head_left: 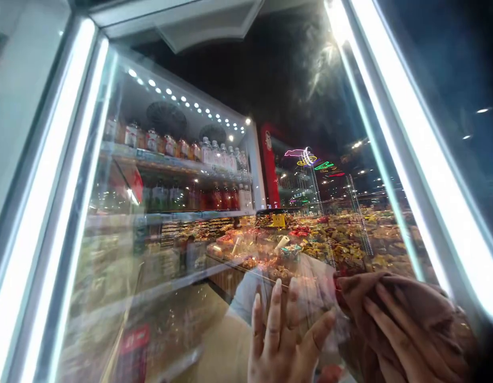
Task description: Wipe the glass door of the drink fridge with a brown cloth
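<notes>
My left hand [284,335] is at the lower middle, fingers spread and pointing up, apparently flat against the glass door [170,298]. Nothing is in it. At the lower right, my right hand [410,335] holds a bunched brown cloth [374,290] at the glass, with its fingers laid over the fabric. The cloth hides part of the pane near the right frame. Reflections of bright goods and lights overlay the glass and blur what lies behind it.
Bright light strips [42,213] run along the left side of the frame, with more light strips [422,143] on the right. Bottles [170,146] stand in rows on a shelf seen in the glass. Heaps of packaged goods [346,250] and neon shapes [306,156] show there too.
</notes>
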Available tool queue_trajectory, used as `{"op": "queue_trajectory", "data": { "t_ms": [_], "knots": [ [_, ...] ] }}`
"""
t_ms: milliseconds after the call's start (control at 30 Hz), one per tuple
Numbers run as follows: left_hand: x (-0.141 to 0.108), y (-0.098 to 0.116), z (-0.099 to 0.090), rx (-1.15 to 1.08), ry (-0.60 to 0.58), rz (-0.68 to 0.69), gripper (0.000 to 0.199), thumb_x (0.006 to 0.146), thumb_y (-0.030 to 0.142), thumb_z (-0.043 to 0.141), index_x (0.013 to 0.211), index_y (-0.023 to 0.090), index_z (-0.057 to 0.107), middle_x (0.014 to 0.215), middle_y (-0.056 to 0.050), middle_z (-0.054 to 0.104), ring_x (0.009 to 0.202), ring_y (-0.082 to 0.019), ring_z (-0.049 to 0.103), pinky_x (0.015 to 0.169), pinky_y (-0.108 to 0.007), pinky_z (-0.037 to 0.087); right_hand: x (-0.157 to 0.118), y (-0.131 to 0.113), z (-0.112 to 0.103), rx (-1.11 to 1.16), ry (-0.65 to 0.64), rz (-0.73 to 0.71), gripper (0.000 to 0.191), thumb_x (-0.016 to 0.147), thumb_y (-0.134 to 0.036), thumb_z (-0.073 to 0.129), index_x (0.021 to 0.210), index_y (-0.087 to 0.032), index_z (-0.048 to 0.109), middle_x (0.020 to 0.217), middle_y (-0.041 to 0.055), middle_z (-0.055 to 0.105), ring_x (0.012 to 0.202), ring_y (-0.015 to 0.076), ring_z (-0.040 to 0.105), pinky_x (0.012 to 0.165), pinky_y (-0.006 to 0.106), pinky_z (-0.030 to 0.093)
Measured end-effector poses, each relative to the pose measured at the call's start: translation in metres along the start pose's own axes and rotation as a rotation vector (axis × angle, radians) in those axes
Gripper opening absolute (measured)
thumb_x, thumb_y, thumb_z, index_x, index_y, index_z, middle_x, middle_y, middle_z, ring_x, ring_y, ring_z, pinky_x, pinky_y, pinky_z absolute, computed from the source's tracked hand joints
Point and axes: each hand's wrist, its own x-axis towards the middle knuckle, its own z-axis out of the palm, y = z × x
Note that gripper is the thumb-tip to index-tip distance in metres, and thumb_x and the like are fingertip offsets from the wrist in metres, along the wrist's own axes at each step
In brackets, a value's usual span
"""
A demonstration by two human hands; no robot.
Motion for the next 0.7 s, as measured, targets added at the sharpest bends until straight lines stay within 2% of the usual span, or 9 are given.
{"op": "queue_trajectory", "data": {
  "t_ms": [167,233,300,433,467,533,600,700],
  "knots": [
    [0.075,-0.008,0.009,-0.102,-0.065,0.03,0.059,0.087,0.058,0.063,0.143,0.038,0.06,0.154,-0.006,0.056,0.153,-0.03,0.037,0.13,-0.051,0.019,0.108,-0.026,-0.007,-0.069,-0.059,0.019,0.066,0.097,-0.023,0.047,0.162,-0.027,0.033,0.158,0.0029,0.05,0.136,0.0314,0.057,0.127,0.054,0.026],
    [0.095,-0.012,0.009,-0.126,-0.121,0.0,0.054,0.089,0.05,0.063,0.141,0.038,0.062,0.157,-0.004,0.053,0.155,-0.029,0.033,0.131,-0.052,0.014,0.136,-0.032,-0.005,-0.074,-0.096,0.011,0.067,0.097,-0.022,0.048,0.162,-0.026,0.033,0.158,0.0031,0.049,0.14,0.0304,0.053,0.129,0.055,0.022],
    [0.102,-0.014,0.008,-0.12,-0.17,-0.038,0.051,0.091,0.045,0.062,0.141,0.037,0.063,0.158,-0.003,0.052,0.157,-0.027,0.029,0.132,-0.053,0.009,0.144,-0.033,-0.003,-0.086,-0.122,-0.017,0.067,0.094,-0.022,0.052,0.16,-0.026,0.038,0.157,0.0044,0.05,0.144,0.0321,0.049,0.129,0.059,0.019],
    [0.094,-0.012,0.001,-0.091,-0.196,-0.1,0.049,0.09,0.045,0.066,0.139,0.036,0.064,0.163,-0.003,0.045,0.159,-0.025,0.023,0.132,-0.051,0.007,0.119,-0.021,-0.01,-0.04,-0.151,-0.175,0.065,0.09,-0.017,0.06,0.153,-0.028,0.049,0.152,0.0017,0.057,0.151,0.0323,0.038,0.13,0.06,0.016],
    [0.096,-0.01,-0.002,-0.098,-0.203,-0.113,0.05,0.089,0.046,0.068,0.138,0.036,0.065,0.164,-0.003,0.043,0.159,-0.026,0.023,0.132,-0.051,0.007,0.113,-0.016,-0.014,-0.023,-0.159,-0.184,0.065,0.09,-0.016,0.059,0.153,-0.029,0.049,0.152,0.0009,0.057,0.152,0.0315,0.037,0.13,0.06,0.016],
    [0.109,-0.009,-0.005,-0.113,-0.235,-0.129,0.053,0.087,0.044,0.072,0.139,0.037,0.064,0.166,-0.003,0.04,0.159,-0.028,0.024,0.132,-0.052,0.008,0.112,-0.003,-0.022,-0.002,-0.17,-0.111,0.065,0.093,-0.015,0.055,0.156,-0.029,0.044,0.154,0.0022,0.055,0.151,0.032,0.039,0.129,0.061,0.02],
    [0.137,-0.012,-0.005,-0.109,-0.278,-0.13,0.057,0.088,0.039,0.072,0.144,0.039,0.059,0.165,-0.002,0.041,0.158,-0.029,0.025,0.132,-0.052,0.01,0.13,0.009,-0.027,0.013,-0.189,0.011,0.066,0.097,-0.016,0.052,0.16,-0.028,0.036,0.158,0.006,0.05,0.148,0.0344,0.043,0.126,0.063,0.027],
    [0.19,-0.022,0.002,-0.1,-0.329,-0.115,0.062,0.091,0.037,0.07,0.15,0.042,0.05,0.164,0.001,0.043,0.157,-0.027,0.028,0.132,-0.051,0.01,0.186,0.017,-0.026,0.035,-0.193,0.127,0.07,0.097,-0.017,0.053,0.162,-0.03,0.031,0.161,0.0093,0.045,0.145,0.0367,0.047,0.12,0.063,0.035]
  ]
}}
